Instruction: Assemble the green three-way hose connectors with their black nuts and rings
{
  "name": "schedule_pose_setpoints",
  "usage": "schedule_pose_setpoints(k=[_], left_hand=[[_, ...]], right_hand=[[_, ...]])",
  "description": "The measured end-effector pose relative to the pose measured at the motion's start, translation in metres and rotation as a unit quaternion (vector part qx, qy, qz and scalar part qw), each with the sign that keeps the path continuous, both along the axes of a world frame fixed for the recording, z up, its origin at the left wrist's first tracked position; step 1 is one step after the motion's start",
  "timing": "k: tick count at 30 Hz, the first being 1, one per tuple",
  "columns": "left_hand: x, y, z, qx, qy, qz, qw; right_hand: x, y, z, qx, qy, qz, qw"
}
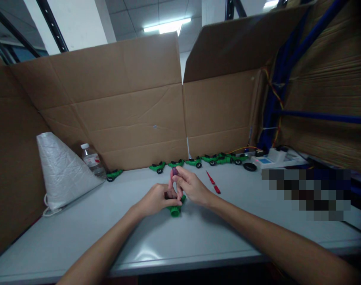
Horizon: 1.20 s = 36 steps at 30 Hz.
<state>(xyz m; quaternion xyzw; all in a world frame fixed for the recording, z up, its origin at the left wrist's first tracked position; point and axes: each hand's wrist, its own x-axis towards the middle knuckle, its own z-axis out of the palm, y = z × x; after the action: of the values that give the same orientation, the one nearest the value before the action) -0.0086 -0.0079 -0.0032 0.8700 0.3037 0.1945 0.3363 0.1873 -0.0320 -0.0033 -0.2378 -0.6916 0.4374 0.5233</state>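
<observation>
Gripping a green toy car (176,208), the left hand (156,200) closes; right hand (192,186) pinches a purple piece (174,171) above it.

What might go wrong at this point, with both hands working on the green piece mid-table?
1. The right hand pinches a small purple part by its fingertips; it may slip.
2. The left hand steadies the green toy piece only partly; it may twist or roll.
3. The red tool lies near the right wrist and may get knocked.

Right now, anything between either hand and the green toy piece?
Nothing visible. The left hand already grips the green toy piece on the table; the right hand holds a small purple part directly above it.
</observation>
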Motion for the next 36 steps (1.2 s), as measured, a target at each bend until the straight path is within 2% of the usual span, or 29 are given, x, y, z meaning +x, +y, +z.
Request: schedule_pose_setpoints(k=[5, 8, 11, 13, 16, 18, 23, 31, 36], left_hand=[[0.002, -0.002, -0.003, 0.033, 0.018, 0.019, 0.999], [0.003, -0.003, -0.002, 0.014, 0.01, 0.012, 1.0], [0.003, -0.002, 0.004, -0.005, -0.02, -0.017, 1.0], [0.002, -0.002, 0.012, 0.011, -0.032, -0.042, 0.999], [-0.002, -0.001, 0.023, 0.015, -0.016, -0.079, 0.997], [-0.005, -0.001, 0.027, -0.008, -0.006, -0.106, 0.994], [-0.009, 0.003, 0.026, -0.055, -0.014, -0.137, 0.989], [-0.008, 0.003, 0.02, -0.046, -0.008, -0.1, 0.994], [-0.004, 0.002, 0.019, 0.027, -0.014, -0.08, 0.996]], right_hand=[[-0.004, -0.004, 0.004, 0.001, -0.01, -0.009, 1.0], [-0.004, -0.002, 0.006, -0.005, 0.011, -0.01, 1.0], [-0.001, 0.0, 0.01, -0.018, 0.026, 0.01, 0.999], [0.002, 0.0, 0.013, -0.023, 0.029, 0.035, 0.999], [0.007, -0.003, 0.018, -0.043, 0.023, 0.074, 0.996], [0.01, -0.005, 0.021, -0.057, 0.009, 0.094, 0.994], [0.012, -0.005, 0.021, -0.084, 0.0, 0.145, 0.986], [0.005, 0.0, 0.008, -0.027, 0.0, 0.08, 0.996], [0.003, 0.001, 0.005, -0.014, 0.01, 0.043, 0.999]])
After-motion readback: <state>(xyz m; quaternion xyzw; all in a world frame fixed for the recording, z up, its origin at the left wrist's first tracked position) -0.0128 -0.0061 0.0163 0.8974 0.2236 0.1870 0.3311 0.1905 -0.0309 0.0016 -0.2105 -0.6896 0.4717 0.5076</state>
